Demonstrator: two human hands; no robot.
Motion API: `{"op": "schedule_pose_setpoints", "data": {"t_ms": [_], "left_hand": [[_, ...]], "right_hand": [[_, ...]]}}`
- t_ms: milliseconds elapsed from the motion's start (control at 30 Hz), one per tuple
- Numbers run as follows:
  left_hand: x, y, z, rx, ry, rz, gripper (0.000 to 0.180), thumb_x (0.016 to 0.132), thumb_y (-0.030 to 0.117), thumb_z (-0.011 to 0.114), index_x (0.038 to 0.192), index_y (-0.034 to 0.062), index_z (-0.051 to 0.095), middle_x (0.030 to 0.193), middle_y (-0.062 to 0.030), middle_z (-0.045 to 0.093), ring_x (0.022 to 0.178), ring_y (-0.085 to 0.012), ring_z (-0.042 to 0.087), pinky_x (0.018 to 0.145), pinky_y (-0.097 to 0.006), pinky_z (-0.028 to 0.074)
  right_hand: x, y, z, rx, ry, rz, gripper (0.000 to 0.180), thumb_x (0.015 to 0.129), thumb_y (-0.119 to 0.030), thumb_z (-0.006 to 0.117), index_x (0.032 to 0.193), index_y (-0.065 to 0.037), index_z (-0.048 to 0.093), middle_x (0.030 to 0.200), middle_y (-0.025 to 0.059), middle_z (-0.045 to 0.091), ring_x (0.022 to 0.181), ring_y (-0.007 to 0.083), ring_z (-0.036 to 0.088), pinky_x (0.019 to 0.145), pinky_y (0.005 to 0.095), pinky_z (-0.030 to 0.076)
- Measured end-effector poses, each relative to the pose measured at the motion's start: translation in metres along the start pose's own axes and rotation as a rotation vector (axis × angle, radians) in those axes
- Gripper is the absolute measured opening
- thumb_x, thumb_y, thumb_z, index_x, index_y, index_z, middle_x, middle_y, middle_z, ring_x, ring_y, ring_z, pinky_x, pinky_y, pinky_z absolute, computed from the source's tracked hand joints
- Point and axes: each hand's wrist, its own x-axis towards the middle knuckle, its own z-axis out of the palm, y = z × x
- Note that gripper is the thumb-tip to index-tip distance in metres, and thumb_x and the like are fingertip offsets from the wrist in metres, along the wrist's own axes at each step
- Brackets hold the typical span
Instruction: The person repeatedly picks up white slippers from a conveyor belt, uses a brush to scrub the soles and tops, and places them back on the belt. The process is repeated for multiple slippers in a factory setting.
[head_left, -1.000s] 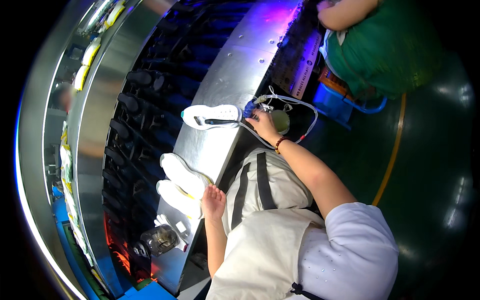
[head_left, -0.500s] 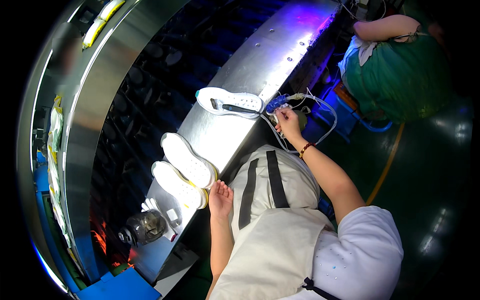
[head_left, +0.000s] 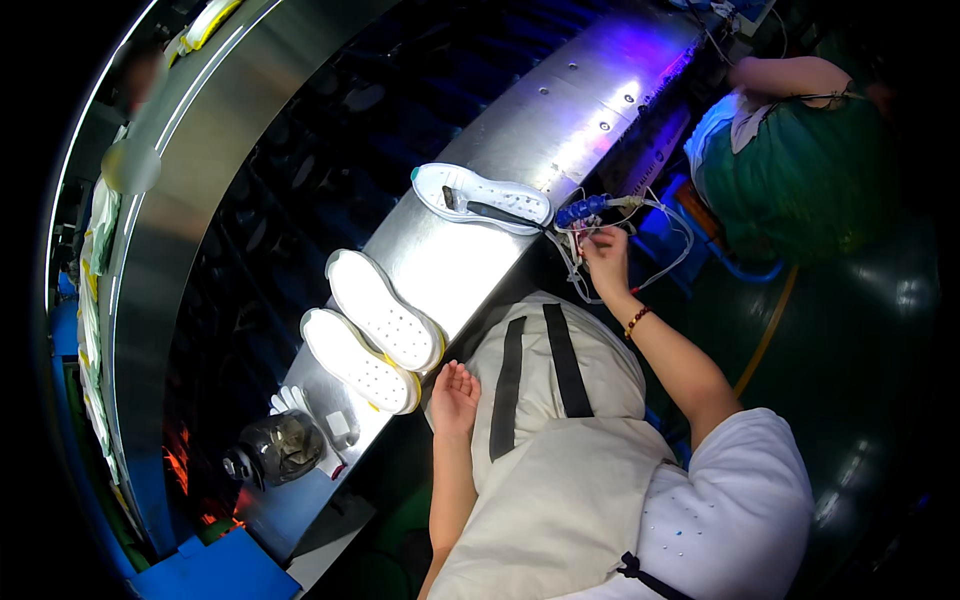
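My left hand (head_left: pixel 456 397) rests palm up beside the bench edge, fingers loosely curled with nothing in them. Close to it lie a white shoe sole (head_left: pixel 355 362) with yellow at its heel and a second white sole (head_left: pixel 385 312), side by side. My right hand (head_left: pixel 607 262), a beaded bracelet at its wrist, pinches near a bundle of pale cables (head_left: pixel 578 262) past the bench edge; what its fingers hold is too small to make out. Left of that hand, a single white sole (head_left: pixel 470 188) bears a black-handled tool (head_left: pixel 492 212) with a dark flat head.
On the metal bench (head_left: pixel 480 130) stand a clear jar (head_left: pixel 288 447) and a white glove (head_left: pixel 328 452). A blue coiled air hose or connector (head_left: pixel 582 210) hangs at the bench's edge. Another person in green (head_left: pixel 800 180) sits at the far right. A metal rail (head_left: pixel 190 160) runs along the left.
The view has shifted, so the bench things sit slightly differently in it. My right hand stays by the cables, its fingers now bent further. My left hand remains palm up by the bench.
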Motion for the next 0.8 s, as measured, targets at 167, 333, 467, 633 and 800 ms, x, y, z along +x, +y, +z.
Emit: {"op": "schedule_pose_setpoints", "data": {"t_ms": [167, 333, 467, 633, 800], "left_hand": [[0.003, -0.006, -0.011, -0.057, -0.001, -0.04, 0.01, 0.08, 0.015, 0.052, 0.084, 0.007, 0.055, 0.075, 0.0, 0.057, 0.068, -0.0104, 0.054, 0.064, -0.025, 0.047], [0.009, -0.01, -0.014, -0.052, -0.018, -0.07, 0.01, 0.08, 0.016, 0.052, 0.084, 0.0066, 0.055, 0.073, -0.0004, 0.056, 0.068, -0.011, 0.054, 0.064, -0.025, 0.047], [0.009, -0.011, -0.014, -0.061, -0.005, -0.069, 0.01, 0.08, 0.016, 0.052, 0.083, 0.0068, 0.055, 0.073, -0.0002, 0.056, 0.068, -0.0111, 0.054, 0.064, -0.025, 0.047], [0.012, -0.013, -0.021, -0.088, 0.015, -0.093, 0.01, 0.08, 0.017, 0.052, 0.082, 0.0076, 0.056, 0.072, 0.0003, 0.057, 0.068, -0.0108, 0.054, 0.063, -0.025, 0.046], [0.014, -0.014, -0.022, -0.095, 0.015, -0.098, 0.01, 0.08, 0.017, 0.051, 0.081, 0.0079, 0.056, 0.072, 0.0001, 0.057, 0.068, -0.0108, 0.055, 0.063, -0.025, 0.046]], "right_hand": [[-0.048, -0.033, -0.009, 0.033, -0.211, 0.061, 0.017, 0.082, -0.02, 0.052, 0.081, -0.003, 0.047, 0.064, 0.0024, 0.051, 0.049, 0.0081, 0.045, 0.046, 0.0213, 0.037], [-0.066, -0.057, -0.007, 0.064, -0.605, 0.363, 0.028, 0.084, -0.028, 0.049, 0.072, -0.003, 0.053, 0.057, 0.0005, 0.05, 0.044, 0.0044, 0.043, 0.04, 0.0178, 0.033], [-0.053, -0.041, 0.001, 0.011, -0.315, 0.149, 0.027, 0.083, -0.025, 0.051, 0.068, -0.003, 0.052, 0.054, -0.0007, 0.048, 0.044, 0.0037, 0.04, 0.04, 0.0185, 0.031], [-0.046, -0.061, 0.003, 0.085, -0.436, 0.377, 0.035, 0.085, -0.034, 0.046, 0.07, -0.004, 0.052, 0.051, -0.0009, 0.044, 0.04, 0.0043, 0.038, 0.037, 0.0179, 0.028], [-0.051, -0.072, 0.009, 0.32, -0.663, 0.929, 0.061, 0.078, -0.062, 0.033, 0.081, -0.004, 0.051, 0.058, 0.004, 0.049, 0.043, 0.01, 0.042, 0.037, 0.0196, 0.028]]}}
